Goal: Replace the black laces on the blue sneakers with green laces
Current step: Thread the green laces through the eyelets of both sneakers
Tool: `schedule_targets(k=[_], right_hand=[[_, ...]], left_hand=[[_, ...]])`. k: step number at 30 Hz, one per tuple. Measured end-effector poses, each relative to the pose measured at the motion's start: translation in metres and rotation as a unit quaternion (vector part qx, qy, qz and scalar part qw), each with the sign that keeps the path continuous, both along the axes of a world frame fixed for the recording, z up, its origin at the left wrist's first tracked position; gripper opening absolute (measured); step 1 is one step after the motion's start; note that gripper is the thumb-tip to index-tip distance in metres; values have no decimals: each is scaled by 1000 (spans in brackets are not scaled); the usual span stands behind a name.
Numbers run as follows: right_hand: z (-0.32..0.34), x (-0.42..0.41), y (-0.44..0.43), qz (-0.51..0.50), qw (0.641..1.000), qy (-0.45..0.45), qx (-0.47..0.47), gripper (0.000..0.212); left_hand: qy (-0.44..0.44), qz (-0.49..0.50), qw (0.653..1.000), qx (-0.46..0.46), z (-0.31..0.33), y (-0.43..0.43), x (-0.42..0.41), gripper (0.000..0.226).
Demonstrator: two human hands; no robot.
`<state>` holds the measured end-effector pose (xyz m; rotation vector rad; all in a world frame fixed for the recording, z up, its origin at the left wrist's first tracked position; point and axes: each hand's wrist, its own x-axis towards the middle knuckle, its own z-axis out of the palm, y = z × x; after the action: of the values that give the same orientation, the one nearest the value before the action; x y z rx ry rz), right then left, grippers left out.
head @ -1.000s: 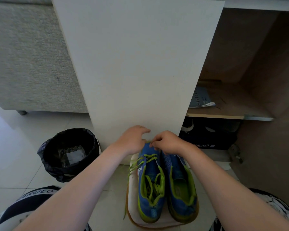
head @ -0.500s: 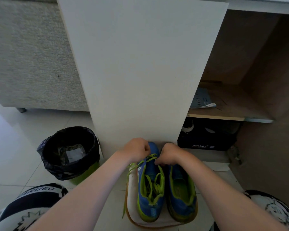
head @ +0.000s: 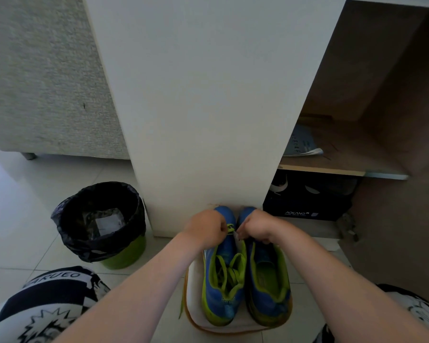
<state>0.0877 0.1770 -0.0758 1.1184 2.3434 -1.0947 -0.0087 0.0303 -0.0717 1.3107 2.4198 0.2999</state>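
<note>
Two blue sneakers (head: 221,302) (head: 270,303), two hands (head: 204,227) (head: 255,226), one green lace (head: 234,267), one bin (head: 70,233), one shoebox (head: 305,206).

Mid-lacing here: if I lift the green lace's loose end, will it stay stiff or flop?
Probably floppy: the green lace lies in slack loops inside the left sneaker. Likely very light too, since one end trails limply beside the tray, so it should hold no shape when lifted.

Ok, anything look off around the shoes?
One end of the green lace trails off the mat's left edge onto the floor. The right shoe shows no lace; the left shoe does.
</note>
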Motion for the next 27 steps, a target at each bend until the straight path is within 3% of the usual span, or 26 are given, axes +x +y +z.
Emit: schedule_targets(k=[20,27], right_hand=[[3,-3,-3,30,999,-11,14,38],[5,-1,-3,38,999,4,8,17]], left_hand=[[48,1,999,-16,-9,8,15,20],[7,4,1000,1,-15,8,10,22]])
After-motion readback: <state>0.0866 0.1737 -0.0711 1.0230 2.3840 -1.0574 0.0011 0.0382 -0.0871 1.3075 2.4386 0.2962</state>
